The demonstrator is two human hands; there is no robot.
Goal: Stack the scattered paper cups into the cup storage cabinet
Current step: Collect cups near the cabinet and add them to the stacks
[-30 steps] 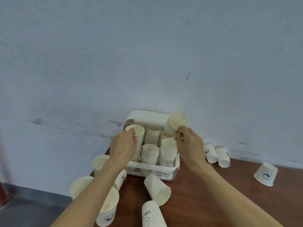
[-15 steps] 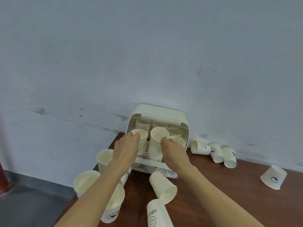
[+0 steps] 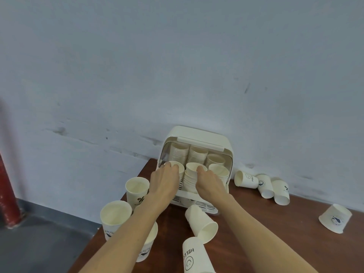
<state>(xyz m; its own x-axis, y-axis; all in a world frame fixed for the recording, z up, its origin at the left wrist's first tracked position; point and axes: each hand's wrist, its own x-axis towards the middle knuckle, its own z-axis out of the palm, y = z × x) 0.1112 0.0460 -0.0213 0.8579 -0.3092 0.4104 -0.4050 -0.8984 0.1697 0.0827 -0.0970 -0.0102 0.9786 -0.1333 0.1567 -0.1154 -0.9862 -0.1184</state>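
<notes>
Against the grey wall, your cup storage cabinet (image 3: 197,134) sits on the wooden table (image 3: 256,223), where your left hand (image 3: 163,182) and right hand (image 3: 209,182) each curl fingers over a front stack's top cup (image 3: 192,167).

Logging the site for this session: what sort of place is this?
Likely a bare workroom or utility space, not a kitchen: scuffed plain wall, wooden table pushed against it, grey floor and a red pipe.
</notes>
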